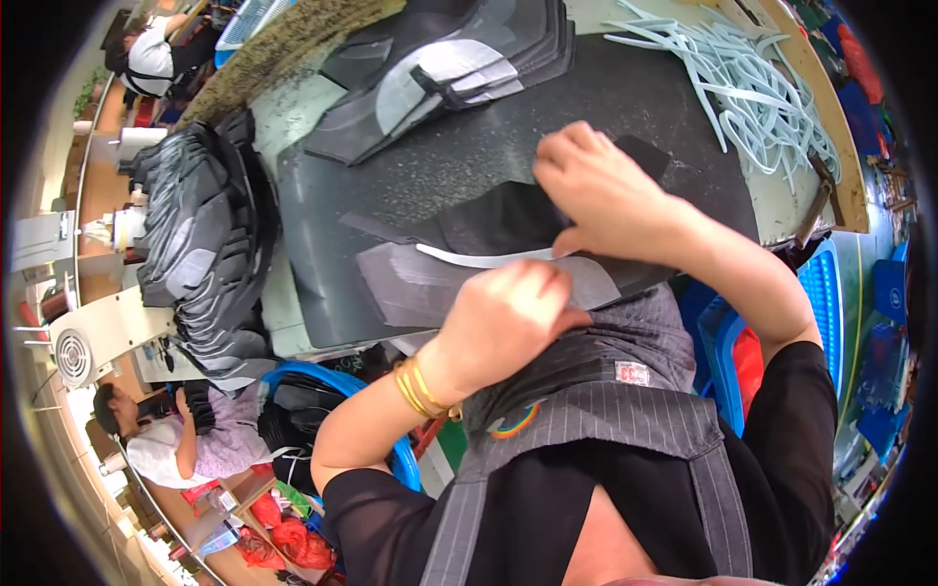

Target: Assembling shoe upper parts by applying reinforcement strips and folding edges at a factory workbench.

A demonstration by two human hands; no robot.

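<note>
A grey cut fabric piece [405, 283] lies at the near edge of the dark work mat, with a black piece [498, 217] just beyond it. Along the grey piece's far edge runs a narrow pale strip [469, 260]. My left hand [508, 317] is closed over the right part of the grey piece, its fingers curled in a pinch. What sits between those fingertips is hidden. My right hand [606, 186] arches over the black piece, fingers bent and thumb apart from them. That thumb reaches down near the strip's right end.
Stacked dark cut pieces [440, 73] lie at the mat's far side. A tangle of pale blue strips [752, 93] fills the far right corner. Layered grey pieces [200, 254] hang at the left. Blue baskets [723, 342] stand near my right elbow. A seated person [191, 430] works at left.
</note>
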